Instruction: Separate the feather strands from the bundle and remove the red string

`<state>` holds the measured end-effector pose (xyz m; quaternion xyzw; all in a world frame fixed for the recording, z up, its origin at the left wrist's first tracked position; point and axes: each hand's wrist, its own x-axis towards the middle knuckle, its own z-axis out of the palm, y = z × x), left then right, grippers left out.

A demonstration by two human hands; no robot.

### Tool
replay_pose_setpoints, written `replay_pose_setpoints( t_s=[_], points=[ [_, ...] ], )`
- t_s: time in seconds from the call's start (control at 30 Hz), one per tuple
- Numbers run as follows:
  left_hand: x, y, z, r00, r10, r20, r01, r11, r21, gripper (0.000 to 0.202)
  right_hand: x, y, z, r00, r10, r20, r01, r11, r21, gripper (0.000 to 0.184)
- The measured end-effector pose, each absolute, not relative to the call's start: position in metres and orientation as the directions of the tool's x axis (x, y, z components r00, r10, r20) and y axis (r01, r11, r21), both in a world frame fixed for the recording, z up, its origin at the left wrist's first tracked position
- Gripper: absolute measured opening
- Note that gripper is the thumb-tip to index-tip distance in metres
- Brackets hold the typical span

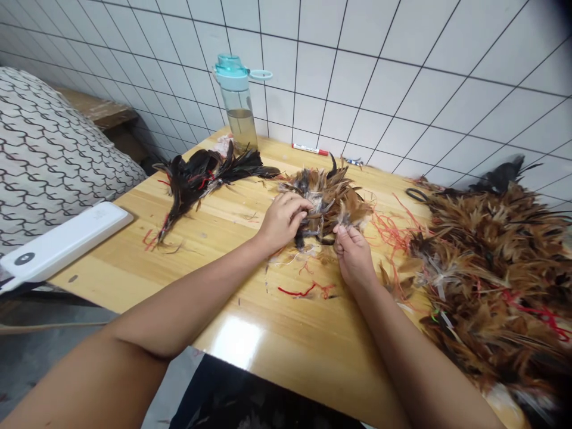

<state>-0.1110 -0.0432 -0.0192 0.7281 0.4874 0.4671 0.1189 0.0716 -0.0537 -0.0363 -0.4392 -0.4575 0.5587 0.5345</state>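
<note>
Pinching the near edge of the brown feather bundle (340,189), your right hand (354,253) has thumb and finger together; your left hand (285,219) curls at its left side, its hold unclear. The bundle lies just beyond both hands, with no clear long axis. You have one bundle, one black bunch (194,173) left, one larger heap (489,238) right.

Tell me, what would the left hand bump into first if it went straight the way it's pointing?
The brown feather bundle, right at the fingers of the left hand. They seem to touch it, though exact depth is hard to tell here.
</note>
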Motion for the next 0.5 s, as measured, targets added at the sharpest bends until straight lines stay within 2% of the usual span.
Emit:
replay_pose_setpoints(
  t_s=[0.07,0.13,0.4,0.5],
  points=[
    [-0.116,-0.039,-0.022,0.192,0.763,0.617,0.693,-0.551,0.465,0.023,0.072,-0.053,-0.037,-0.011,1.000,-0.023,-0.280,-0.025,-0.960,0.033],
    [-0.117,-0.036,-0.024,0.240,0.743,0.625,0.731,-0.561,0.387,0.023,0.071,-0.053,-0.037,-0.007,1.000,-0.031,-0.299,-0.031,-0.954,0.032],
    [-0.094,-0.029,-0.025,0.263,0.733,0.627,0.775,-0.548,0.315,0.026,0.067,-0.056,-0.038,0.011,1.000,-0.016,-0.212,-0.014,-0.977,0.034],
    [-0.086,-0.025,-0.025,0.244,0.751,0.613,0.791,-0.520,0.322,0.027,0.067,-0.057,-0.039,0.015,1.000,-0.016,-0.202,-0.012,-0.979,0.035]
  ],
)
